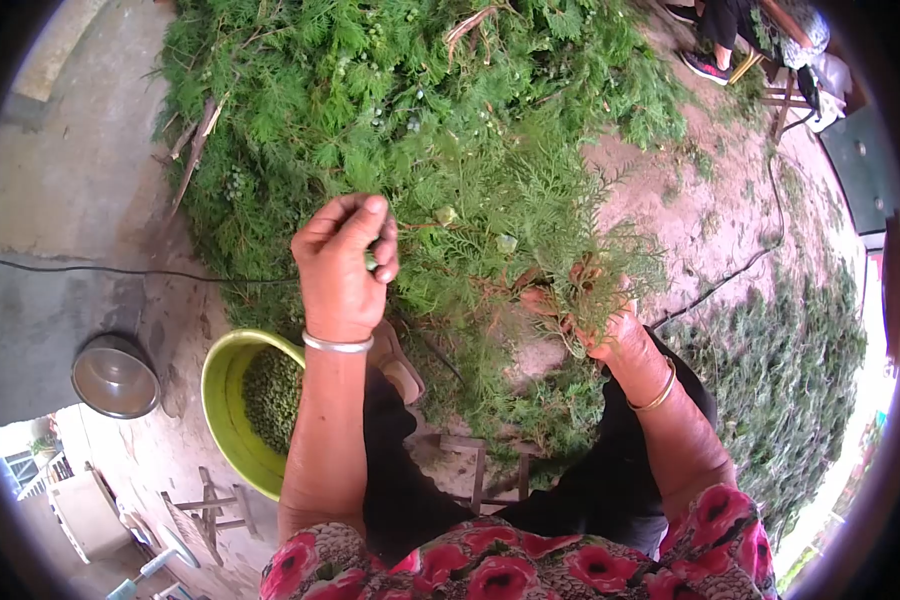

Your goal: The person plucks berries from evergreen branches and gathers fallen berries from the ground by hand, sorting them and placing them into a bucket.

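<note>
My left hand (345, 255) is closed, thumb against the curled fingers, and a bit of green that looks like small seed cones (371, 261) shows inside it. It hovers left of a feathery evergreen branch (545, 235) with a few pale green cones (447, 215) on it. My right hand (602, 325) is wrapped round the stems of that branch, partly hidden by the foliage. Below my left hand, a yellow-green bucket (220, 375) holds many small green cones (272, 395), partly covered by my left forearm.
A large heap of cut evergreen branches (310, 110) lies ahead. More sprigs (795, 370) are spread on the right. A metal bowl (116, 377) and wooden stool (210, 510) are left. Black cables (120, 268) cross the ground. Another person's shoe (707, 68) shows at upper right.
</note>
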`<state>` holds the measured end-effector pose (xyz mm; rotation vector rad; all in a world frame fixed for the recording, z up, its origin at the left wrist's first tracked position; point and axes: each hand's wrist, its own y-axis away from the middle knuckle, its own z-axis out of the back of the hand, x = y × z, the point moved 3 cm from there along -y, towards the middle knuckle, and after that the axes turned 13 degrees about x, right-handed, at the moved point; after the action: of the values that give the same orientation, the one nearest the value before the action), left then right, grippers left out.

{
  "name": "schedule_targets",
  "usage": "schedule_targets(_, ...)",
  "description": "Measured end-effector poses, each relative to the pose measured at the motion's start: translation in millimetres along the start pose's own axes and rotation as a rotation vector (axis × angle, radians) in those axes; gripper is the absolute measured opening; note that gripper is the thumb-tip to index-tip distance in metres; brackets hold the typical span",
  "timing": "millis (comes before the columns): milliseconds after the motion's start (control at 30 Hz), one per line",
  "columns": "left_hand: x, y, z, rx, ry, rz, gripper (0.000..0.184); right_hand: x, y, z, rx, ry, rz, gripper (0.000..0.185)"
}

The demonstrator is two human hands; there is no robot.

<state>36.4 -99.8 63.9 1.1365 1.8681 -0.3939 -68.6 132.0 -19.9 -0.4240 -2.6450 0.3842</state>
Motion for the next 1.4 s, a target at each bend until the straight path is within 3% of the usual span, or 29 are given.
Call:
schedule_targets(67,0.7,4.8,-16.4,0.058,-0.412,-0.129,0.011,-1.2,2.2,2.2,-0.097,0.041,-0.033,0.048)
schedule_targets(100,2.4,6.6,-20.9,0.027,-0.616,-0.089,0.017,-1.6,2.2,2.7,-0.108,0.016,-0.047,0.044)
schedule_targets(133,9.0,5.7,-20.7,0.025,-0.615,-0.087,0.017,-2.6,2.8,2.6,-0.119,-0.008,-0.059,0.041)
schedule_targets(200,19.3,1.3,-23.9,0.155,-1.028,-0.324,0.02,-3.2,-3.7,-7.3,-0.093,0.014,-0.013,0.038)
schedule_targets(267,20.0,1.0,-23.8,0.145,-1.125,-0.426,0.016,0.0,-7.7,-13.1,-0.067,0.038,0.036,0.036)
schedule_targets(333,18.1,0.7,-22.9,0.152,-0.979,-0.176,0.012,2.9,-10.0,-14.1,-0.027,0.114,0.014,0.038)
schedule_targets(367,16.7,4.2,-24.6,0.1,-0.716,-0.023,0.012,3.3,-8.6,-14.0,-0.029,0.115,0.015,0.038)
schedule_targets(400,16.1,5.3,-24.3,0.102,-0.714,-0.022,0.012,3.4,-7.0,-13.4,-0.043,0.15,-0.006,0.042)
schedule_targets(467,18.4,6.1,-19.4,0.093,-0.243,0.085,0.013,3.3,-2.8,-11.8,-0.068,0.221,-0.045,0.052)
schedule_targets(600,25.7,5.1,-8.5,0.163,0.01,0.11,0.018,3.2,7.0,-6.8,-0.124,0.365,-0.112,0.075)
schedule_targets(633,24.1,0.0,-3.0,0.195,0.29,0.121,0.019,3.5,9.4,-5.2,-0.139,0.401,-0.128,0.081)
schedule_targets(667,18.5,-6.2,10.3,0.217,0.465,0.115,0.023,4.6,12.8,-3.1,-0.144,0.402,-0.122,0.081)
schedule_targets(733,1.0,-12.3,18.6,0.218,0.578,0.05,0.024,15.0,14.6,-3.7,-0.036,1.255,-0.198,0.039)
schedule_targets(767,-2.1,-9.2,16.7,0.252,0.547,0.011,0.022,21.9,10.3,-7.0,0.139,1.428,-0.233,0.039)
schedule_targets(800,-3.9,-5.0,8.4,0.252,0.547,0.009,0.022,18.4,8.5,-8.4,0.141,1.428,-0.233,0.039)
schedule_targets(867,-0.5,1.9,-9.3,0.278,0.253,-0.014,0.014,8.5,6.3,-8.1,-0.002,0.751,-0.141,0.09)
schedule_targets(900,4.6,3.3,-13.7,0.292,0.109,-0.036,0.009,10.1,6.6,-8.0,-0.002,0.749,-0.145,0.09)
schedule_targets(933,6.8,6.7,-27.4,0.287,0.015,-0.069,0.011,13.4,5.9,-9.8,0.067,0.964,-0.205,0.08)
schedule_targets(967,11.4,8.7,-30.8,0.305,-0.235,-0.084,0.014,14.6,4.7,-12.5,0.14,1.179,-0.263,0.07)
schedule_targets(1000,15.5,10.3,-33.7,0.32,-0.487,-0.096,0.017,13.6,1.8,-15.5,0.141,1.176,-0.265,0.07)
schedule_targets(1067,20.4,13.9,-53.5,0.27,-0.915,-0.329,0.021,5.4,1.0,-6.9,-0.329,0.417,-0.426,0.05)
schedule_targets(1100,28.8,14.0,-52.8,0.283,-0.978,-0.295,0.027,2.6,0.7,-3.7,-0.328,0.415,-0.427,0.05)
schedule_targets(1133,36.9,12.0,-53.8,0.299,-1.097,-0.507,0.022,-2.0,1.5,2.5,-0.181,1.107,-0.744,0.045)
schedule_targets(1167,41.0,13.0,-53.0,0.294,-1.245,-0.56,0.021,-4.9,2.3,6.5,0.016,1.801,-1.035,0.041)
schedule_targets(1200,42.5,14.4,-54.1,0.288,-1.392,-0.613,0.019,-2.5,2.2,6.9,0.019,1.8,-1.037,0.041)
schedule_targets(1267,41.0,13.6,-50.6,0.259,-1.281,-0.551,0.017,9.5,-0.6,-1.4,-0.066,0.635,-0.45,0.052)
schedule_targets(1300,38.8,13.0,-48.1,0.231,-1.169,-0.491,0.015,13.4,1.3,-5.8,-0.068,0.634,-0.453,0.052)
schedule_targets(1333,30.2,13.8,-46.4,0.186,-1.043,-0.378,0.008,18.1,4.1,-11.0,-0.088,0.835,-0.49,0.062)
schedule_targets(1400,20.3,7.2,-30.2,0.125,-0.188,0.029,0.007,16.2,11.7,-10.3,-0.11,1.039,-0.523,0.072)
